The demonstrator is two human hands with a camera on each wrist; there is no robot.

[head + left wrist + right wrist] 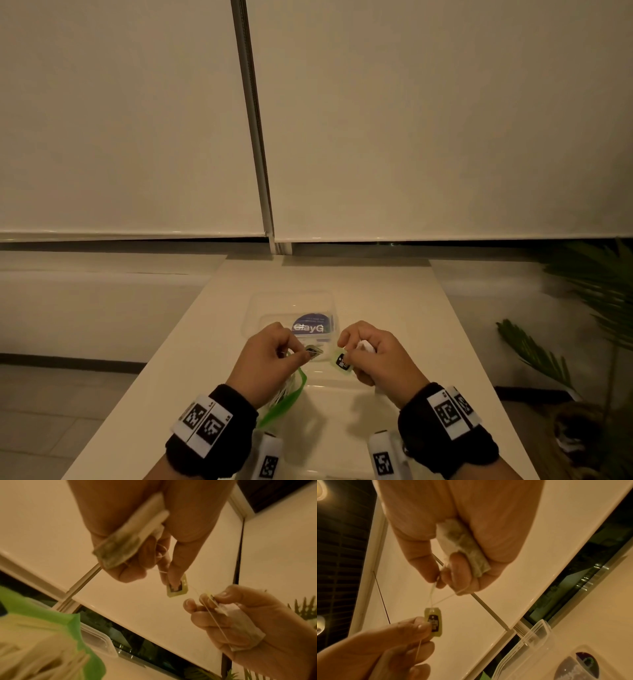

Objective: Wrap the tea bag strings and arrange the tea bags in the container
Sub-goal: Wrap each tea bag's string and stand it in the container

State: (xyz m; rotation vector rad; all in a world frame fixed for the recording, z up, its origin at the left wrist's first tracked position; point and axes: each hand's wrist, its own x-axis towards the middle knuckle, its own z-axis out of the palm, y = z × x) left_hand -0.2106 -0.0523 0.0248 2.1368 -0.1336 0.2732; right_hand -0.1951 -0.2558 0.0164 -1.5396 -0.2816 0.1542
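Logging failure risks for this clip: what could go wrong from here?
The string runs between the right hand and the tag pinched by the left hand; pulling might tear it off. Each hand also clutches a tea bag, so strings may tangle.

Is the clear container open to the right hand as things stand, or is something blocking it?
Probably yes. The container lies lidless on the table just beyond the right hand, with nothing between them. But that hand already holds a tea bag and its string, so it would reach in loaded.
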